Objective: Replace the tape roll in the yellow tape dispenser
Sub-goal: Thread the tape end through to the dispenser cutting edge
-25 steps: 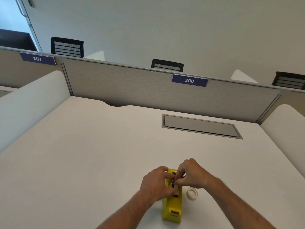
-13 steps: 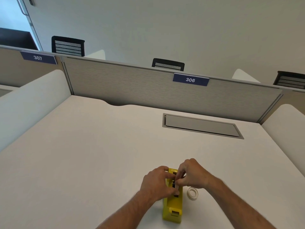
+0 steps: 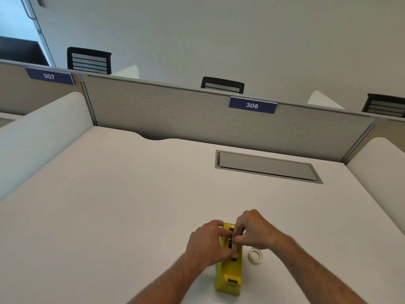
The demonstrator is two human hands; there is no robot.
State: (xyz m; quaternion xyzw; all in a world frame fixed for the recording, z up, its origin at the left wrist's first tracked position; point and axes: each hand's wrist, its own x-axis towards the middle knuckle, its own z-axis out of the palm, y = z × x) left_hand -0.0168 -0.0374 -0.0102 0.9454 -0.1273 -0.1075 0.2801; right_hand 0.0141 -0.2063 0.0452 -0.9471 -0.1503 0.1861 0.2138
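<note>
Both hands at the yellow tape dispenser [image 3: 230,270]

I see my left hand [image 3: 208,242] and right hand [image 3: 254,231] pinching something dark in its well; a white tape roll [image 3: 255,256] lies beside it on the tabletop [image 3: 109,205].

Dispenser: your yellow tape dispenser [image 3: 230,272] stands upright on the desk, long axis running away from you, cutter end nearest you.
Dispenser top: the roll slot is open, with a dark hub partly showing inside it.
Tape roll: a white roll [image 3: 255,256] lies flat just right of the dispenser, apart from it.
</note>
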